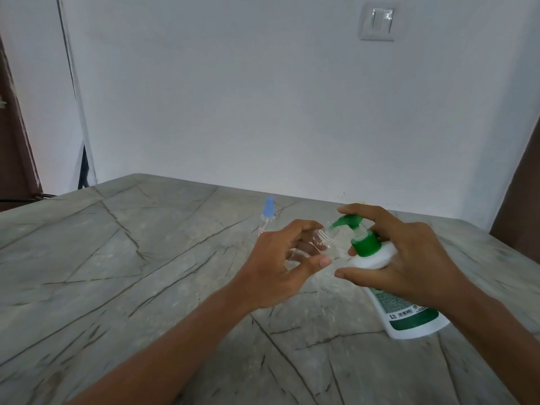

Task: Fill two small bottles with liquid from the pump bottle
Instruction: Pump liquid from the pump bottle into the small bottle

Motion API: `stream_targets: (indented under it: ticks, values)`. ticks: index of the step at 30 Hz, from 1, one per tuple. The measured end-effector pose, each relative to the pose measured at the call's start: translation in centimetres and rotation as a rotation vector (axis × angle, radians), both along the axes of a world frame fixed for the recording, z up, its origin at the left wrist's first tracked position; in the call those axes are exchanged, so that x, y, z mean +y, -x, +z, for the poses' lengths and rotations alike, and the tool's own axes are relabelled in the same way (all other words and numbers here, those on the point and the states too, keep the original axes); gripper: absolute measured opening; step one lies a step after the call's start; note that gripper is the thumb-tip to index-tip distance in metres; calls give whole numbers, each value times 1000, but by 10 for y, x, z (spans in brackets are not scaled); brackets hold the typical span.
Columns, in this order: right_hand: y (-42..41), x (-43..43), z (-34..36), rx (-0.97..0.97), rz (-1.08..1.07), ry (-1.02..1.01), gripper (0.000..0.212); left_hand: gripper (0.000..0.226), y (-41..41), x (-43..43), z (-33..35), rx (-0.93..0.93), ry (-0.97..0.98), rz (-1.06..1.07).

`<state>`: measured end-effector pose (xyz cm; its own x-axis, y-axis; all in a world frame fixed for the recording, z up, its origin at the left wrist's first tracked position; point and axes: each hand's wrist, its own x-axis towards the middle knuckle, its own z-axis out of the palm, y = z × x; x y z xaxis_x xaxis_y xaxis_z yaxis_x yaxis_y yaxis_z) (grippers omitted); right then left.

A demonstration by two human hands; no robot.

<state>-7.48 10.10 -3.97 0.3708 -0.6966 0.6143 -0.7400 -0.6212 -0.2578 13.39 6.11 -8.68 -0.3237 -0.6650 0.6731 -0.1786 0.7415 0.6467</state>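
Left hand (280,264) pinches the small bottle (320,242), its mouth tilted right, just under the spout (340,223); right hand (409,264) grips the pump bottle (409,320), forefinger on top.

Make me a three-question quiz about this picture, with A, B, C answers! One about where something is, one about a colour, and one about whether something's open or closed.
1. Where is the blue-capped bottle?
A) on the table, behind the left hand
B) on the floor
C) on a shelf

2. What colour is the pump of the pump bottle?
A) red
B) green
C) yellow

3. How is the top of the small clear bottle?
A) capped
B) open
C) corked

Answers:
1 A: it stands upright on the table just past the left hand.
2 B: the pump head and collar are green.
3 B: the bare threaded neck shows, tipped toward the pump while the left hand holds it.
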Motion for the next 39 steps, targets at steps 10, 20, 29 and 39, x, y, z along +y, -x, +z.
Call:
stream_targets:
  ticks: [10,20,29,39]
  values:
    - [3,-3,-2,-56,-26,-2,66,40,3,2,-2,4,-10,9]
    - [1,-2,-3,-46,-21,7,76,42,4,3,2,94,-59,3]
    - [2,-2,-3,-81,-26,14,67,40,5,2,0,41,-23,30]
    - [-1,1,-4,-43,-30,38,73,45,3,2,4,63,-15,44]
